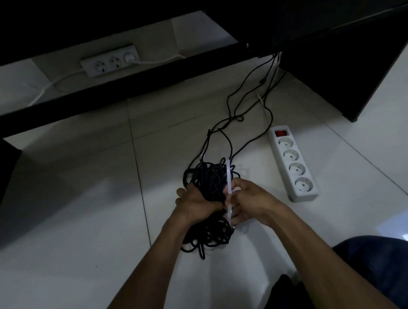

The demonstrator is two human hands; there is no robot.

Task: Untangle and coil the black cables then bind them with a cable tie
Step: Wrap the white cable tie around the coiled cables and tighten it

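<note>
Cable bundle (210, 204) is held just above the floor tiles (78, 217), a little left of the near end of the white power strip (294, 162).

Left hand (195, 203) is wrapped round the bundle's middle, fingers curled tight. Right hand (245, 202) pinches the white cable tie (229, 189), which stands upright against the bundle's right side.

Risks, as I judge them:
- Coils look loose and uneven; the loops hanging below the left hand could slip out of the tie.
- Strands trail from the bundle away past the strip toward the dark desk (334, 14); a tug could pull them taut.
- Dim light could make threading the tie's tail fiddly.

Count: one bundle, one tie, two hands. Strip has four sockets, one red switch. A second strip (110, 61), far beyond the first, shows three sockets.
</note>
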